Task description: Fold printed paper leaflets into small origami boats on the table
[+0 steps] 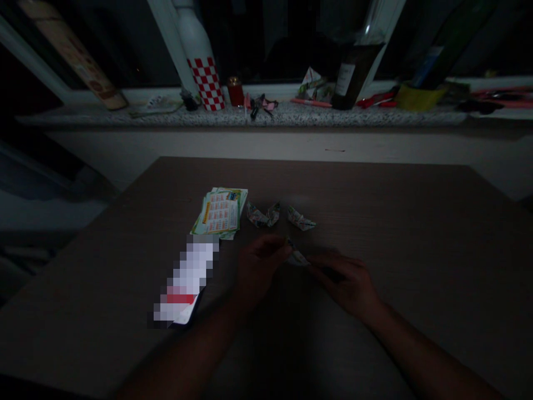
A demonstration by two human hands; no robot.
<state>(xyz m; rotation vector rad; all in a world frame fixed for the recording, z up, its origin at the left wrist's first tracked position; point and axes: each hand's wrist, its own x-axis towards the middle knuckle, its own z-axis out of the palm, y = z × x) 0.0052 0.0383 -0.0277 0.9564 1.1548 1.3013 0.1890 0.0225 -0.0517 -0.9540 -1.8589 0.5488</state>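
Note:
Between my two hands is a small folded paper piece [297, 258], pale with printed patches. My left hand [260, 261] pinches its left end between thumb and fingers. At its right end, the fingertips of my right hand [347, 280] are closed on the paper. Just beyond them on the table lie two folded paper shapes: a boat-like one with two raised points [264, 215] and a smaller one [301, 219]. A stack of printed paper slips [220, 214] rests to the left of these. The light is dim, so the folds are hard to make out.
Left of my left hand lies a phone [185, 283] with a lit, blurred screen. Behind the wooden table [416, 222], a granite windowsill [166, 118] carries a red-and-white checked bottle [207, 78], a dark labelled container [350, 78], a yellow pot [420, 97] and small clutter.

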